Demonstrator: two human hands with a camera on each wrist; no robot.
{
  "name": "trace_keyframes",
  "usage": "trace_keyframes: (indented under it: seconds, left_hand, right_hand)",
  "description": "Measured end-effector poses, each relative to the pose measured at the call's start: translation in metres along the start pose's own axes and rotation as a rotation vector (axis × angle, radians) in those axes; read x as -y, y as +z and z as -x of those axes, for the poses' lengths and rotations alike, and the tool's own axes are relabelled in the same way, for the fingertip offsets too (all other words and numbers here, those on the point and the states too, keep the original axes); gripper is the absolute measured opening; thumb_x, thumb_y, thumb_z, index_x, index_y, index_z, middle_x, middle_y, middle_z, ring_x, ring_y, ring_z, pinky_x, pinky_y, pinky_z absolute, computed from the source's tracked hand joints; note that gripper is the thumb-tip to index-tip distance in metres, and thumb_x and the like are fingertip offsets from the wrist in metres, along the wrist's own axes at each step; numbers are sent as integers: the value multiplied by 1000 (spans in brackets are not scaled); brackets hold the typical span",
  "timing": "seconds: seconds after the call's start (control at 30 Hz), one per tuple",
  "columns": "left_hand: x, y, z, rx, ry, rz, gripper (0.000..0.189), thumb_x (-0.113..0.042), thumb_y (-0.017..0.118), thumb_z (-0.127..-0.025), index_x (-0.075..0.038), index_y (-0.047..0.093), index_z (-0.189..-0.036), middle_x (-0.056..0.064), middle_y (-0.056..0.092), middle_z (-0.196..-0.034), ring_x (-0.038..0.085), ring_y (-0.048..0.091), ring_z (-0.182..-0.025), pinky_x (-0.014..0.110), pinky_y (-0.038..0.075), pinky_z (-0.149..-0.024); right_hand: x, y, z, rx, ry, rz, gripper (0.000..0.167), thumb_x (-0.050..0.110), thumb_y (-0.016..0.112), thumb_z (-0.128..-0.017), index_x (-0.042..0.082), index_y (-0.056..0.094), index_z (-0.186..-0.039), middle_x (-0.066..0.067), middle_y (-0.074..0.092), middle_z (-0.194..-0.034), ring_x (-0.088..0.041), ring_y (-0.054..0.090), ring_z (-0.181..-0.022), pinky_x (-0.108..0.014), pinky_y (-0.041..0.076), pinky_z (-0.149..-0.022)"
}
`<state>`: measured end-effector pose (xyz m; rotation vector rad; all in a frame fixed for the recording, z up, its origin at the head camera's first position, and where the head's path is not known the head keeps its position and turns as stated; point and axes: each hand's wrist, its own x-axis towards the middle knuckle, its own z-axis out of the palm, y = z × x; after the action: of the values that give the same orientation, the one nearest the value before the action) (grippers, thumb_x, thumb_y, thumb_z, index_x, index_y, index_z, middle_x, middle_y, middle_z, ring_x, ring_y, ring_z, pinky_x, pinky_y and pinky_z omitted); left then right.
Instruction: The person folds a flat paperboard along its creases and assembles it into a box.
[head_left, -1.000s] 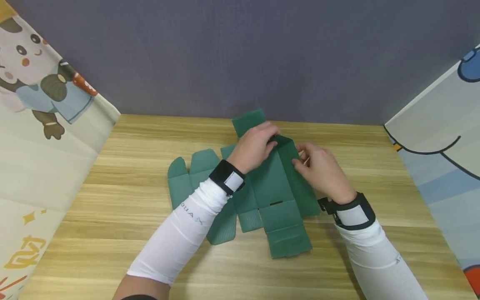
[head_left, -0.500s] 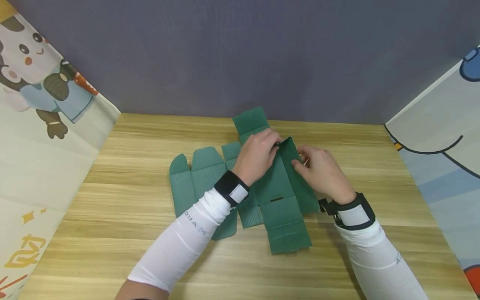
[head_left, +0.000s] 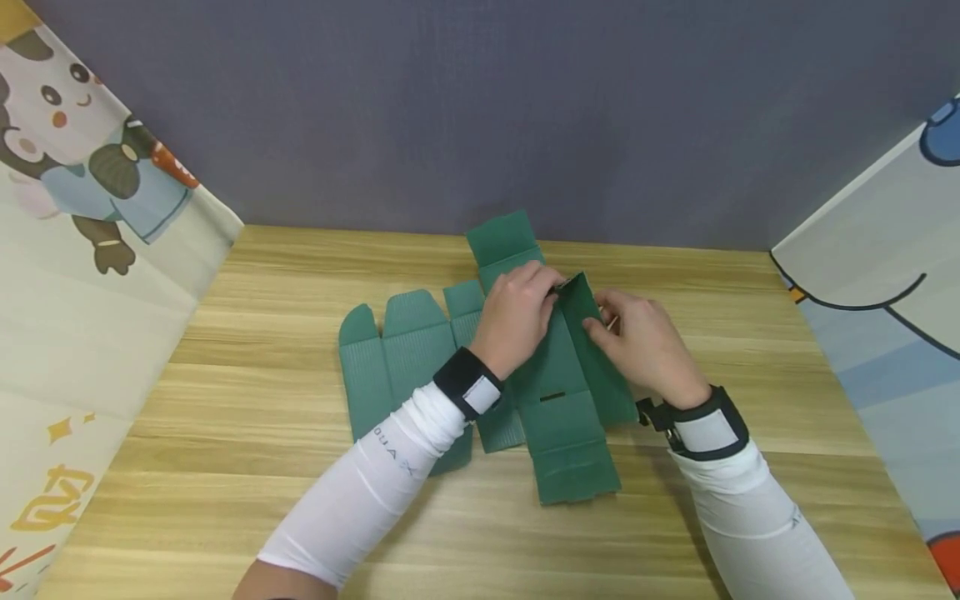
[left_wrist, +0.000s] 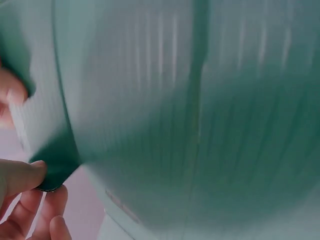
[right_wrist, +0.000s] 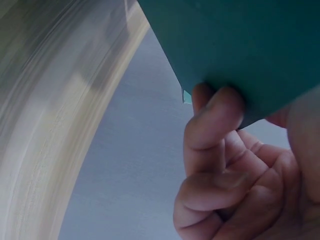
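Observation:
A flattened green cardboard box (head_left: 553, 362) with several creased panels and flaps lies on the table, its right side panel (head_left: 596, 358) standing up at a slant. At the far end of that panel my left hand (head_left: 517, 317) reaches across; in the left wrist view its thumb and fingers pinch a small dark green flap (left_wrist: 57, 162). My right hand (head_left: 641, 343) grips the outer edge of the raised panel, thumb on the inner face. In the right wrist view, the fingers (right_wrist: 212, 125) of that hand bend against a corner of the green board (right_wrist: 240, 55).
The box rests on a wood-grain table (head_left: 247, 392). Behind the table rises a grey-blue partition (head_left: 480, 117). Printed cartoon cloths hang at the left (head_left: 97, 275) and right. Ribbed panels (head_left: 416, 358) of the box spread out to the left, partly under the left forearm.
My left hand has shifted slightly right and toward me at the raised panel's far end. The box has slid a little away from me. My right hand stays nearly still on the panel.

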<state>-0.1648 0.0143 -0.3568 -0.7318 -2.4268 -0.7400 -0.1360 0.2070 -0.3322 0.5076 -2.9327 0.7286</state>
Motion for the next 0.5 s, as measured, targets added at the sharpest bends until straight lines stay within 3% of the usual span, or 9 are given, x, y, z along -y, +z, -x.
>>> trace_keyframes:
  seconds: [0.1, 0.27, 0.37, 0.5]
  left_hand:
    - [9, -6, -3, 4, -14, -5, 22, -10, 65, -92, -16, 68, -113, -1, 66, -103, 14, 62, -87, 28, 45, -69]
    - [29, -22, -5, 76, -45, 6, 33, -9, 67, -90, -15, 64, -122, 3, 64, -111, 17, 61, -92, 31, 48, -79]
    - [47, -34, -5, 155, -116, 13, 42, -10, 70, -88, -12, 59, -129, 7, 62, -116, 19, 60, -94, 36, 49, -86]
    - [70, -50, -6, 329, -271, -36, 54, -21, 70, -89, -11, 50, -138, 11, 54, -134, 27, 55, -117, 47, 42, -101]
  right_hand:
    - [-2, 1, 1, 4, 12, -2, 36, 19, 64, -92, 0, 60, -123, -7, 65, -86, -17, 60, -69, -33, 49, -58]
    - [-7, -1, 1, 9, 8, -18, 37, 19, 62, -94, -2, 59, -125, -10, 65, -88, -19, 62, -72, -34, 50, -60]
    - [-10, -3, 1, 8, 6, -27, 38, 19, 62, -94, -2, 58, -126, -10, 65, -88, -19, 62, -72, -34, 49, -60]
    - [-14, -5, 1, 6, 15, -29, 39, 19, 62, -94, -2, 58, -127, -10, 65, -89, -19, 61, -73, -33, 48, -60]
